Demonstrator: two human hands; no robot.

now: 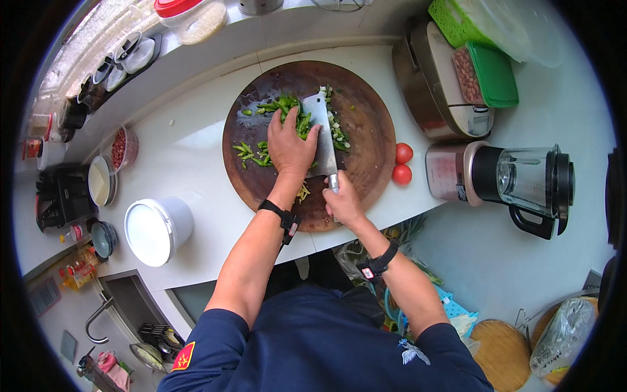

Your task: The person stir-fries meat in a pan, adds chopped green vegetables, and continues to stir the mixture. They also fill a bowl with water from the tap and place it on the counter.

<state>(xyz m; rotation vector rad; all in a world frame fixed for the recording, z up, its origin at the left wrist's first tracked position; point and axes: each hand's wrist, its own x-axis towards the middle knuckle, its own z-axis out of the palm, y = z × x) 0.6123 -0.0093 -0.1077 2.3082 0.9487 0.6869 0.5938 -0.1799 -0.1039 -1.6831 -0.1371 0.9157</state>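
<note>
My right hand [343,196] grips the handle of a cleaver [322,120], whose broad blade lies low over a round wooden chopping board [367,142]. With fingers spread, my left hand [292,147] presses on cut green peppers [281,104] just left of the blade. More green pepper pieces [252,154] are scattered to the left of that hand. Chopped scallion [338,130] lines the blade's right side. Near the board's front, a few pale yellow slivers [303,192] show partly behind my left wrist.
Two tomatoes [403,164] sit against the board's right side, before a blender [519,179] and a metallic appliance [431,83]. A lidded white bucket [159,230] stands left, near the sink [132,299]. Jars and containers [117,63] line the windowsill. A bowl of peanuts [120,149] is far left.
</note>
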